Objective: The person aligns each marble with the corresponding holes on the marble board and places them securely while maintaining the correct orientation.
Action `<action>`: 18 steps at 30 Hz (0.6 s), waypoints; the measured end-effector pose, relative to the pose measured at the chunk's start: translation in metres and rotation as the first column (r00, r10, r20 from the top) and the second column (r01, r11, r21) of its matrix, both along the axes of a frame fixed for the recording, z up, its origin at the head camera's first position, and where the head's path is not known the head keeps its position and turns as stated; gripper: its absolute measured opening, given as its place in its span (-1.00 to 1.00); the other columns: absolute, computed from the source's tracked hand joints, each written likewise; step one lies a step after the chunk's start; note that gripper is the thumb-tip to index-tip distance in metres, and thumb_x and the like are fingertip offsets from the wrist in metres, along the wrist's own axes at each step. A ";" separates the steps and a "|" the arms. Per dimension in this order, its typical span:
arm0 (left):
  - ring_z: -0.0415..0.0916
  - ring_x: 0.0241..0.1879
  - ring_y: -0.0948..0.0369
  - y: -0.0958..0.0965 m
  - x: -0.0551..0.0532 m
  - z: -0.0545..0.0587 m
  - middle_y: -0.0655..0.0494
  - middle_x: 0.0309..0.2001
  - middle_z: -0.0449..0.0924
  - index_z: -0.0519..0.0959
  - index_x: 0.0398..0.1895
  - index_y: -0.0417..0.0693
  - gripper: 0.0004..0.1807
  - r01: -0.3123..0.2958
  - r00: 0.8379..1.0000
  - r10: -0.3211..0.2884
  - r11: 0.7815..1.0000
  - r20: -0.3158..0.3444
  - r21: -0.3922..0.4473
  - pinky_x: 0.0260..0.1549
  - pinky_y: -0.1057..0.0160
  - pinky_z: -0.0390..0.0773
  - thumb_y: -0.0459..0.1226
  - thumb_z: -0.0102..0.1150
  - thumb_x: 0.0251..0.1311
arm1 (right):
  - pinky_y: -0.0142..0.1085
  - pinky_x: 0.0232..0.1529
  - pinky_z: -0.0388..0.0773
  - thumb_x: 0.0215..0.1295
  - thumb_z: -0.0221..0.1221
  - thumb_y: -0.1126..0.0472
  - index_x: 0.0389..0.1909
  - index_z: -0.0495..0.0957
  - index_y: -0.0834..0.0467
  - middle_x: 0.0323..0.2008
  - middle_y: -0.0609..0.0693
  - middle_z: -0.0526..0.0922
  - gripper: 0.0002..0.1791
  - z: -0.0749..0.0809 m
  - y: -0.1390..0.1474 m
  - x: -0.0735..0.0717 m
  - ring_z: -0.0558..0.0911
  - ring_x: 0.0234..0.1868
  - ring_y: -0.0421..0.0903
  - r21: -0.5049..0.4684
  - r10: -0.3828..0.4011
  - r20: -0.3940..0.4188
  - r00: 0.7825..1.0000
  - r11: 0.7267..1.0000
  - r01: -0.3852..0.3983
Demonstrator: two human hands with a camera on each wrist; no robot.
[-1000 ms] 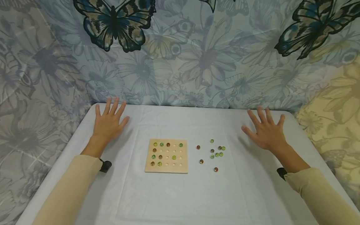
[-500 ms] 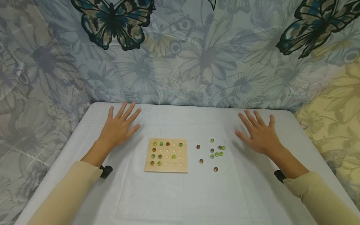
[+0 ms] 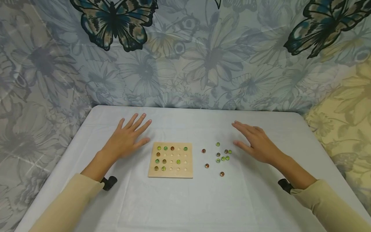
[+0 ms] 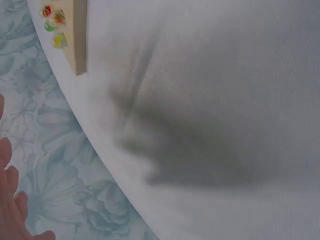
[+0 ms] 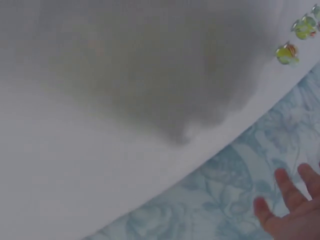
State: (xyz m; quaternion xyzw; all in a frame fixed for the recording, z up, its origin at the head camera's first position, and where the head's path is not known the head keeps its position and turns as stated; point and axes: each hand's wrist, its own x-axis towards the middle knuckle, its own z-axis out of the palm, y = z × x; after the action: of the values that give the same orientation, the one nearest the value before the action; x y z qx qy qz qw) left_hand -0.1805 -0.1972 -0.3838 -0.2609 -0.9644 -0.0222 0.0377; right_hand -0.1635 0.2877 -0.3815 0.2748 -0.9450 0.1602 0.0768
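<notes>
In the head view, a board [image 3: 170, 174] with 10 marbles [image 3: 159, 148] is seen between the left hand [image 3: 125, 141], spread wide, and 10 loose marbles [image 3: 223, 158] near the right hand [image 3: 259, 146], stretched out; nothing is held. By the left wrist, the board's edge is shown; by the right, some marbles.

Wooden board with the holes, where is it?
In the head view, the wooden board lies on the white tablecloth just left of centre, between the left hand and the loose marbles on its right.

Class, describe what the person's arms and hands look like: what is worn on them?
The left sleeve and right sleeve are long, plain and pale yellow-beige. A small black device sits near the left cuff, another near the right. The left hand and right hand are gloveless.
</notes>
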 end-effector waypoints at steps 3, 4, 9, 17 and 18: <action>-0.26 0.57 -0.05 0.003 0.005 0.000 0.07 0.61 -0.19 -0.01 0.62 0.17 -0.22 0.026 0.999 -0.026 1.000 0.042 0.007 0.37 -0.35 -0.15 0.23 -0.17 0.45 | 0.19 0.15 0.41 0.26 0.35 0.26 0.44 0.30 0.15 0.28 0.18 0.51 -0.26 -0.002 -0.002 -0.001 0.53 0.21 0.19 -0.141 0.038 0.066 0.997 0.990 -0.029; -0.26 0.57 -0.04 0.004 0.006 0.000 0.07 0.61 -0.19 -0.01 0.62 0.18 -0.21 0.033 0.998 -0.033 0.999 0.051 0.005 0.38 -0.34 -0.15 0.24 -0.17 0.45 | 0.17 0.10 0.46 0.24 0.37 0.29 0.42 0.32 0.16 0.24 0.18 0.55 -0.27 -0.003 -0.002 -0.001 0.56 0.18 0.17 -0.179 0.045 0.085 0.995 0.983 -0.029; -0.21 0.57 -0.03 0.009 0.014 -0.003 0.08 0.60 -0.15 0.03 0.61 0.17 -0.21 0.060 0.994 -0.061 0.998 0.086 0.017 0.38 -0.34 -0.13 0.21 -0.08 0.43 | 0.13 -0.01 0.51 0.17 0.41 0.33 0.36 0.38 0.18 0.13 0.13 0.64 -0.28 -0.007 0.001 -0.003 0.62 0.10 0.10 -0.292 0.048 0.164 0.985 0.957 0.002; -0.17 0.56 -0.05 0.010 0.023 -0.013 0.06 0.59 -0.08 0.09 0.59 0.13 -0.23 0.091 0.981 -0.101 0.994 0.164 0.068 0.36 -0.36 -0.09 0.19 -0.05 0.43 | 0.09 -0.01 0.53 0.22 0.38 0.32 0.32 0.42 0.22 0.06 0.15 0.68 -0.36 -0.013 0.001 -0.003 0.66 0.07 0.10 -0.350 0.073 0.344 0.936 0.935 0.056; -0.17 0.56 -0.05 0.010 0.024 -0.014 0.05 0.59 -0.07 0.09 0.59 0.13 -0.23 0.092 0.978 -0.104 0.993 0.179 0.074 0.36 -0.36 -0.09 0.18 -0.04 0.43 | 0.11 -0.01 0.53 0.22 0.37 0.33 0.31 0.42 0.24 0.05 0.16 0.69 -0.37 -0.014 0.001 -0.003 0.66 0.06 0.11 -0.356 0.077 0.356 0.931 0.933 0.059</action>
State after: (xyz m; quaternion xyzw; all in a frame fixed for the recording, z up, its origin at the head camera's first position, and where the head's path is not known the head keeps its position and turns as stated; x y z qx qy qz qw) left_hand -0.1566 -0.1868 -0.3980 -0.3035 -0.9485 -0.0795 -0.0436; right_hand -0.1665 0.2885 -0.3955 0.2260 -0.8958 0.3793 -0.0513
